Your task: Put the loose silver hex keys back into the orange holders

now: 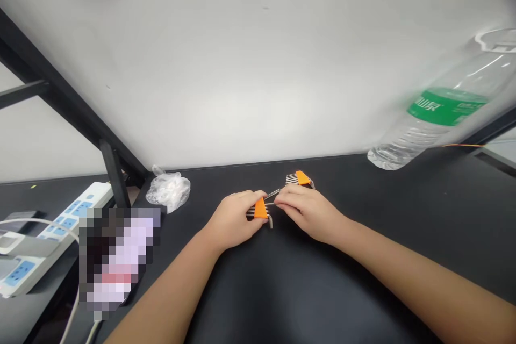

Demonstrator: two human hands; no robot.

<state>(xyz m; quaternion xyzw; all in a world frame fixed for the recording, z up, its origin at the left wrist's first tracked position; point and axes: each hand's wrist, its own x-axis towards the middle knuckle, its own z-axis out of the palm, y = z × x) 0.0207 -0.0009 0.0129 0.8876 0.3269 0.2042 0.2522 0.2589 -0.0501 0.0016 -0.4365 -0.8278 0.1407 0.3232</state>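
Observation:
My left hand (236, 219) is closed around an orange hex key holder (261, 208), with several metal hex keys sticking out on both sides. At the holder's right side, my right hand (305, 209) pinches the end of a thin hex key (271, 203) whose other end meets the holder. Another bent hex key (273, 193) angles up just above it. Behind my right hand a second orange holder (303, 178) lies on the black table, also filled with several hex keys. The fingers partly cover the tips of the keys.
A crumpled clear plastic bag (169, 192) lies at the back left. A blurred-out phone-like object (124, 258) and a white power strip (76, 215) with cables are further left. A large clear bottle (431, 113) with a green label stands at the right, by the white wall (258, 64).

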